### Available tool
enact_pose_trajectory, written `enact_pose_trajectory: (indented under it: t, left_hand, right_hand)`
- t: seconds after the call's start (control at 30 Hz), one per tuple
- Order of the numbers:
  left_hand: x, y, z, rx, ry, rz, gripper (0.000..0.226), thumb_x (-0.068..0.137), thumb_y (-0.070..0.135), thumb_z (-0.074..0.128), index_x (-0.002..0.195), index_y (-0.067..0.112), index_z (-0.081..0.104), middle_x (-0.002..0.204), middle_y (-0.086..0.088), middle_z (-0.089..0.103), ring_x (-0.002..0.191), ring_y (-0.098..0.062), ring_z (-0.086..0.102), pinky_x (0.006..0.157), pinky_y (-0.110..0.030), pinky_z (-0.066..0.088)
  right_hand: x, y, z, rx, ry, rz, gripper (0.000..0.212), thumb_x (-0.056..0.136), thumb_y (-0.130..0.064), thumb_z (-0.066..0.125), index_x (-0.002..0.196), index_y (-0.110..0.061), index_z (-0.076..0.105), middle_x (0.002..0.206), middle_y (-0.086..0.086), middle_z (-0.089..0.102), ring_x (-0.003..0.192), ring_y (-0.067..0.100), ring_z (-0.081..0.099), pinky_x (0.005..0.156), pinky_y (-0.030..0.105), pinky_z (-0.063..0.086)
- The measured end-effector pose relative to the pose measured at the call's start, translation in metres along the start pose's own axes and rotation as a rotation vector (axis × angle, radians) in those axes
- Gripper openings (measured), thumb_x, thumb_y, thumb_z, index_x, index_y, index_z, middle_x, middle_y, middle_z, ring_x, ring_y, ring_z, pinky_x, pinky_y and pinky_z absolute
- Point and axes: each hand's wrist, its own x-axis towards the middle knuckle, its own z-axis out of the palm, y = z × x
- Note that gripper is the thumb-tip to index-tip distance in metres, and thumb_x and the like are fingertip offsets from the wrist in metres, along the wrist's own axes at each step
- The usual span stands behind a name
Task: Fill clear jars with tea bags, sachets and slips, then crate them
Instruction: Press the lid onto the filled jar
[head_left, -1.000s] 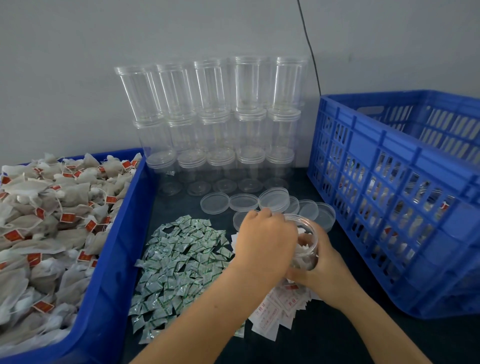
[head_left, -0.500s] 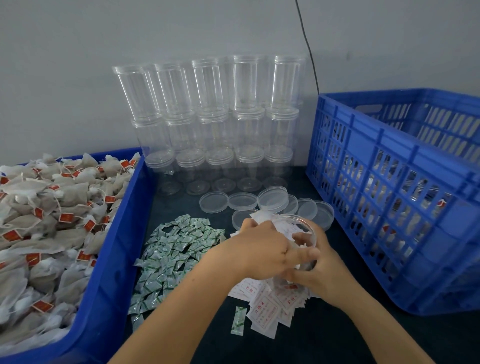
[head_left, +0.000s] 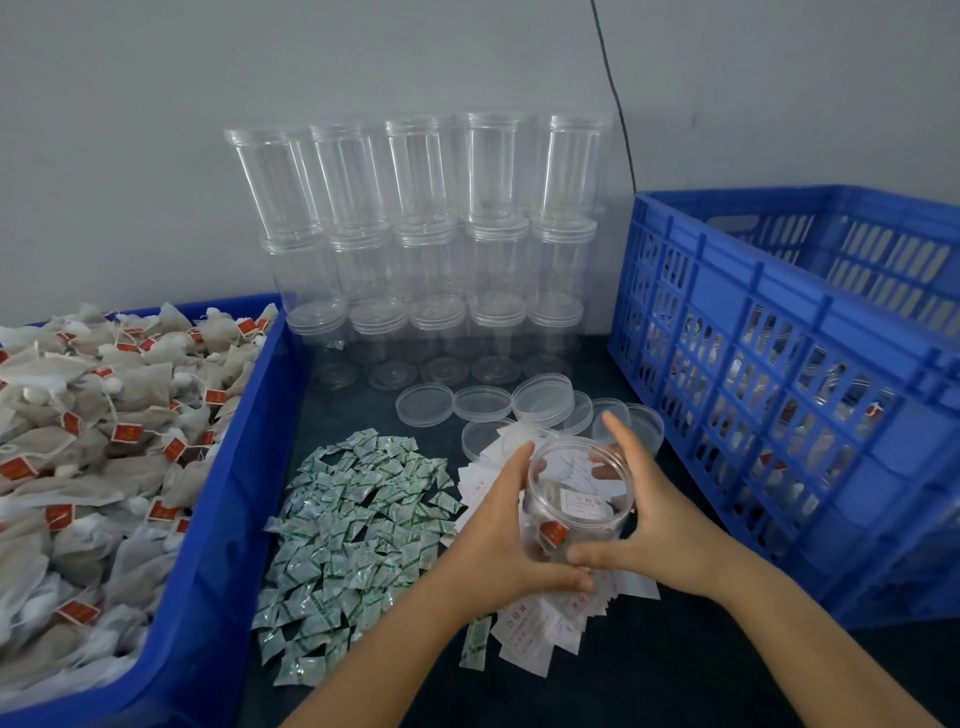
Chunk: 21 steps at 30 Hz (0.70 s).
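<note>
A clear jar (head_left: 574, 499) stands open-topped over the pile of white slips (head_left: 530, 639); inside it I see tea bags with a red tag and a white slip near the top. My left hand (head_left: 506, 535) cups its left side and my right hand (head_left: 657, 519) cups its right side, fingers spread around the wall. A heap of green-and-white sachets (head_left: 358, 525) lies to the left on the dark table. Grey tea bags with red tags (head_left: 88, 457) fill the blue bin (head_left: 223, 525) at far left. The blue crate (head_left: 779, 395) stands at right.
Empty clear jars (head_left: 421, 249) are stacked three high against the grey wall. Several clear lids (head_left: 524, 405) lie on the table behind the held jar. A black cable (head_left: 618, 104) runs down the wall. Filled jars show faintly through the crate's slots.
My left hand has come out of the jar's mouth, where it was pushing a slip in, and now holds the jar's left side. The slip lies inside the jar.
</note>
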Motion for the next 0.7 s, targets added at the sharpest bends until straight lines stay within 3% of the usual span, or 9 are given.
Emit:
enact_pose_trajectory:
  t: [0.1, 0.2, 0.27, 0.37, 0.43, 0.53, 0.7]
  left_hand:
    - [0.004, -0.002, 0.007, -0.014, 0.028, 0.022, 0.115, 0.055, 0.030, 0.091, 0.139, 0.052, 0.014, 0.137, 0.026, 0.032, 0.115, 0.025, 0.037, 0.081, 0.000, 0.041]
    - [0.005, -0.002, 0.011, -0.005, 0.072, 0.036, 0.100, 0.054, 0.034, 0.090, 0.116, 0.075, 0.022, 0.131, 0.029, 0.036, 0.112, 0.023, 0.041, 0.079, 0.000, 0.041]
    - [0.005, -0.001, 0.012, -0.015, 0.084, 0.037, 0.097, 0.055, 0.034, 0.090, 0.112, 0.077, 0.025, 0.131, 0.029, 0.036, 0.112, 0.022, 0.042, 0.080, 0.000, 0.041]
    - [0.003, 0.000, 0.013, -0.036, 0.097, 0.049, 0.095, 0.057, 0.030, 0.090, 0.110, 0.078, 0.027, 0.131, 0.030, 0.038, 0.115, 0.021, 0.040, 0.081, -0.001, 0.041]
    - [0.002, 0.000, 0.014, -0.006, 0.121, 0.053, 0.095, 0.058, 0.031, 0.090, 0.111, 0.078, 0.026, 0.131, 0.032, 0.037, 0.116, 0.023, 0.037, 0.080, 0.002, 0.039]
    - [0.000, 0.004, 0.013, 0.048, 0.153, 0.056, 0.096, 0.056, 0.038, 0.089, 0.115, 0.076, 0.024, 0.133, 0.033, 0.037, 0.120, 0.019, 0.035, 0.083, 0.000, 0.039]
    - [0.000, 0.009, 0.006, 0.124, 0.167, 0.088, 0.108, 0.049, 0.054, 0.084, 0.139, 0.050, 0.024, 0.135, 0.031, 0.039, 0.126, 0.010, 0.037, 0.103, -0.024, 0.042]
  right_hand:
    - [0.001, -0.005, -0.005, -0.032, -0.027, 0.023, 0.130, 0.054, -0.063, 0.085, 0.152, -0.046, 0.002, 0.136, -0.037, 0.025, 0.120, -0.028, 0.034, 0.089, 0.001, 0.036]
    - [0.003, -0.011, -0.010, -0.132, -0.015, 0.029, 0.124, 0.051, -0.069, 0.079, 0.152, -0.041, 0.013, 0.142, -0.022, 0.028, 0.126, -0.011, 0.036, 0.094, 0.007, 0.033]
    - [0.004, -0.015, -0.013, -0.192, -0.020, 0.024, 0.127, 0.051, -0.069, 0.077, 0.156, -0.033, 0.015, 0.141, -0.021, 0.026, 0.121, -0.018, 0.034, 0.089, 0.002, 0.034]
    - [0.002, -0.021, -0.015, -0.249, -0.035, 0.014, 0.129, 0.051, -0.071, 0.074, 0.157, -0.033, 0.013, 0.131, -0.032, 0.023, 0.114, -0.030, 0.028, 0.085, -0.005, 0.031]
    - [0.002, -0.026, -0.017, -0.297, -0.053, 0.006, 0.124, 0.058, -0.069, 0.077, 0.157, -0.038, 0.010, 0.134, -0.032, 0.023, 0.121, -0.020, 0.030, 0.093, 0.002, 0.029]
    - [0.004, -0.037, -0.020, -0.427, -0.089, -0.035, 0.114, 0.072, -0.056, 0.081, 0.156, -0.043, 0.006, 0.139, -0.031, 0.019, 0.135, -0.008, 0.018, 0.106, 0.016, 0.022]
    - [0.008, -0.067, -0.029, -0.641, -0.172, -0.078, 0.105, 0.077, -0.052, 0.077, 0.154, -0.051, 0.006, 0.149, -0.024, 0.023, 0.132, -0.007, 0.014, 0.109, 0.024, 0.025]
